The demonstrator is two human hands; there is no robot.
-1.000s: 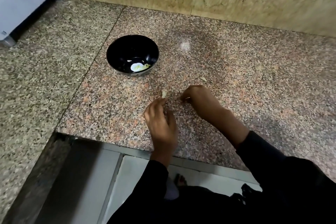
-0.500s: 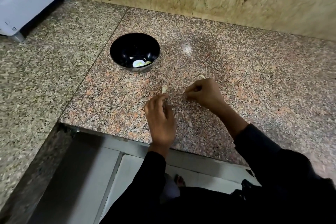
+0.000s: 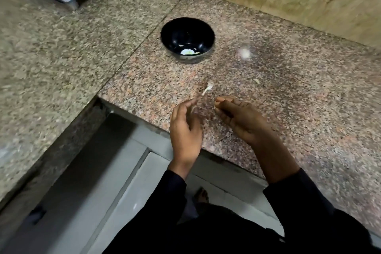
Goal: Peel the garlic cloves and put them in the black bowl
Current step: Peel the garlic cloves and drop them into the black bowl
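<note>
1. Black sleeves [image 3: 165, 202] reach forward over the granite bench [image 3: 309, 109].
2. The left hand [image 3: 185, 130] hovers at the bench edge, grip released, fingers loose and blurred.
3. The right hand [image 3: 241, 117] has its grip curled, pinching a small pale garlic clove [image 3: 216, 105] at the fingertips.
4. A peel scrap [image 3: 207, 89] lies just beyond the hands; another peel piece [image 3: 256, 81] lies to the right.
5. Farther off, the black bowl [image 3: 171, 33] holds peeled garlic [image 3: 187, 52].

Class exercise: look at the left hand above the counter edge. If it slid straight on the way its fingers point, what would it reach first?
Probably the pale scrap of garlic skin just beyond the left hand; the black bowl lies further along, somewhat left of that line. Height above the granite counter is unclear.
</note>
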